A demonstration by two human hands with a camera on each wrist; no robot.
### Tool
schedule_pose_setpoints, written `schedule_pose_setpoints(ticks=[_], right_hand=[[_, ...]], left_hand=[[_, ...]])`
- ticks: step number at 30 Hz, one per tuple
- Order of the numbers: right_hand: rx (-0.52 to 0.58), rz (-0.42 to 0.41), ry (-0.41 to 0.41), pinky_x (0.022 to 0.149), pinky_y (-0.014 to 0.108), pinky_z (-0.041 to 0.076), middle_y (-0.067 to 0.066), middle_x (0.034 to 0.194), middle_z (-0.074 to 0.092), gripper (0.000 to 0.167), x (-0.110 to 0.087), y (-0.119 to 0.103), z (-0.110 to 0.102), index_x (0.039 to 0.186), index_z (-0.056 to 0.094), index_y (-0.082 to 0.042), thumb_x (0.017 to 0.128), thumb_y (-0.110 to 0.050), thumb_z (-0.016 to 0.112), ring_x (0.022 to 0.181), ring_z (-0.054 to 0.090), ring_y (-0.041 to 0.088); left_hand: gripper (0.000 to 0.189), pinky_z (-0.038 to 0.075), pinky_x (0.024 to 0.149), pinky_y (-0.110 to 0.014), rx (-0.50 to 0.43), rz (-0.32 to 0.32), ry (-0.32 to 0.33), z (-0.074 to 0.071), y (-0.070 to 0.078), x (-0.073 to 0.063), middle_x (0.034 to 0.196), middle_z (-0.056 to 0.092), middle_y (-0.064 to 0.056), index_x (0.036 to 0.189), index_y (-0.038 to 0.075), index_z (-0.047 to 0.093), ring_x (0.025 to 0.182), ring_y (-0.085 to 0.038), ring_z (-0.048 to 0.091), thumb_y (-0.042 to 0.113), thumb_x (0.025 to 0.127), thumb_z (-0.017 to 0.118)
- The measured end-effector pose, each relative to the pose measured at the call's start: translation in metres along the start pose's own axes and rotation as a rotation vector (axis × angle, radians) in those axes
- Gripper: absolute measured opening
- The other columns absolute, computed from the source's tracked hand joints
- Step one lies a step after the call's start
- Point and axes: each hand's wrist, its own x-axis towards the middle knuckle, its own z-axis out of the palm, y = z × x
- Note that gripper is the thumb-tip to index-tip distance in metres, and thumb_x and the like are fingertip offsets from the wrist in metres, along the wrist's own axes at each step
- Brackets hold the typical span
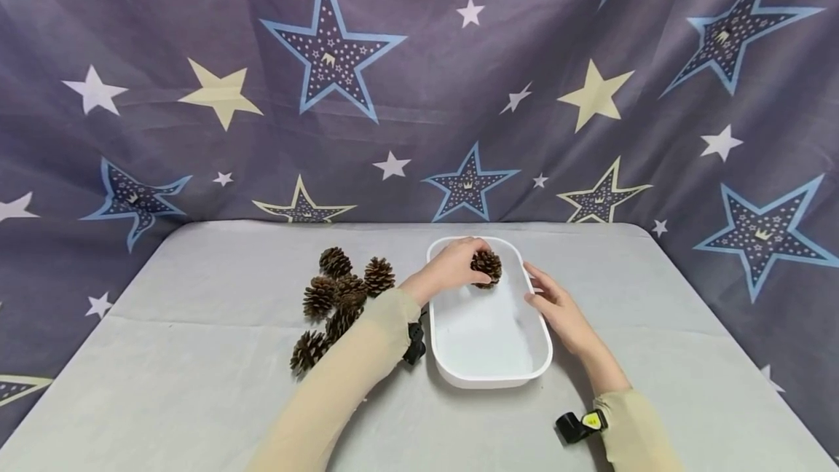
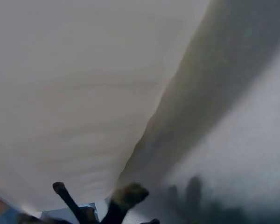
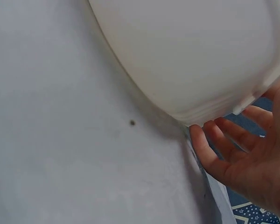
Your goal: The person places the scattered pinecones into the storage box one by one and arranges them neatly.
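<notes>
My left hand [image 1: 459,264] reaches over the left rim of a white rectangular tub [image 1: 488,379]. It grips a brown pinecone [image 1: 487,269] inside the tub, toward the far end. At the tub's right side, my right hand [image 1: 557,308] rests its fingertips against the outer wall and rim. The right wrist view shows the fingers [image 3: 210,156] spread and slightly bent against the tub's wall [image 3: 186,60]. In the left wrist view the tub's outer wall [image 2: 84,93] fills much of the picture; dark pinecone scales [image 2: 128,196] show at the bottom.
Several pinecones [image 1: 320,297] lie in a loose group on the pale tablecloth [image 1: 216,355], left of the tub and partly behind my left sleeve [image 1: 347,363]. A star-patterned curtain [image 1: 419,122] hangs at the table's far edge.
</notes>
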Motion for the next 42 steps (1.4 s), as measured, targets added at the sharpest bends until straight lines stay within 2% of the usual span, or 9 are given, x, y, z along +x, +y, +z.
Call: schedule_pose_setpoints(ticks=[3, 9, 15, 26, 42], right_hand=[[-0.005, -0.017, -0.005, 0.076, 0.024, 0.050, 0.030, 0.122, 0.045, 0.056, 0.0002, 0.0010, 0.0001, 0.141, 0.032, -0.011, 0.090, -0.020, 0.051, 0.099, 0.054, 0.022], [-0.031, 0.045, -0.010, 0.078, 0.023, 0.050, 0.029, 0.126, 0.043, 0.056, 0.0021, 0.0004, -0.0020, 0.142, 0.027, -0.007, 0.092, -0.014, 0.049, 0.103, 0.052, 0.025], [-0.013, 0.055, -0.017, 0.077, 0.024, 0.050, 0.029, 0.126, 0.044, 0.055, 0.0018, -0.0019, -0.0015, 0.143, 0.026, -0.006, 0.092, -0.010, 0.048, 0.104, 0.051, 0.029], [0.004, 0.059, -0.015, 0.076, 0.022, 0.050, 0.029, 0.125, 0.044, 0.055, 0.0012, -0.0014, -0.0012, 0.142, 0.029, -0.006, 0.091, -0.010, 0.049, 0.098, 0.053, 0.017], [0.035, 0.071, -0.014, 0.076, 0.023, 0.051, 0.029, 0.126, 0.043, 0.055, 0.0003, -0.0027, -0.0018, 0.142, 0.028, -0.006, 0.091, -0.010, 0.050, 0.099, 0.054, 0.015]], left_hand=[[0.052, 0.039, 0.100, -0.031, 0.007, 0.000, -0.001, 0.0005, -0.0004, 0.0008, 0.125, 0.054, -0.007, 0.125, 0.009, 0.050, 0.116, -0.020, 0.050, 0.030, 0.081, 0.068], [0.051, 0.039, 0.101, -0.030, 0.009, 0.005, -0.001, 0.0025, -0.0021, 0.0035, 0.124, 0.055, -0.006, 0.123, 0.009, 0.051, 0.116, -0.019, 0.050, 0.029, 0.080, 0.069], [0.050, 0.039, 0.100, -0.029, 0.022, 0.016, 0.003, 0.0041, -0.0038, 0.0049, 0.122, 0.056, -0.006, 0.121, 0.009, 0.052, 0.114, -0.019, 0.051, 0.029, 0.079, 0.070], [0.049, 0.038, 0.100, -0.029, 0.036, 0.012, -0.010, 0.0031, -0.0024, 0.0044, 0.122, 0.056, -0.007, 0.121, 0.008, 0.052, 0.114, -0.019, 0.051, 0.029, 0.080, 0.069], [0.053, 0.038, 0.100, -0.029, 0.015, -0.001, -0.020, 0.0066, -0.0065, 0.0070, 0.124, 0.055, -0.006, 0.124, 0.008, 0.050, 0.116, -0.019, 0.050, 0.030, 0.080, 0.069]])
